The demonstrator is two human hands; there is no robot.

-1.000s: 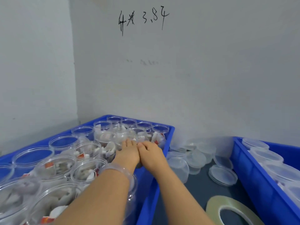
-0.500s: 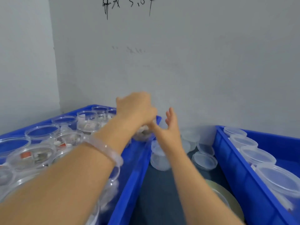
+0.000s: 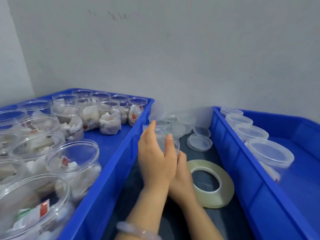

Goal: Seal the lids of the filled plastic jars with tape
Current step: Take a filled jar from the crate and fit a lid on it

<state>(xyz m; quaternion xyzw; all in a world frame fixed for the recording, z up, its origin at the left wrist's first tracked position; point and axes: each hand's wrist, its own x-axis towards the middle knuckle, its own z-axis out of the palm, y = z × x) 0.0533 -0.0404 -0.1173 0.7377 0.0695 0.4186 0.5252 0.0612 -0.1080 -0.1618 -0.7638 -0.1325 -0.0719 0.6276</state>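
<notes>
A clear plastic jar (image 3: 173, 142) is held upright between both hands, over the dark surface between two blue bins. My left hand (image 3: 155, 158), with a pale bracelet on its wrist, wraps the jar's near left side. My right hand (image 3: 182, 172) grips it low on the right, mostly hidden behind the left hand. What is inside the jar is too blurred to tell. A wide roll of clear tape (image 3: 226, 187) lies flat just right of my hands. The left bin (image 3: 110, 172) holds several open jars (image 3: 76, 153) filled with white packets.
The right blue bin (image 3: 245, 172) holds a row of lidded jars (image 3: 270, 152). Loose clear lids (image 3: 199, 142) and a plastic bag lie at the back of the gap against the grey wall. The two bin walls close in the gap.
Both hands reached into the left bin, lifted out a jar, and brought it right and down into the gap between the bins. The camera has tilted down.
</notes>
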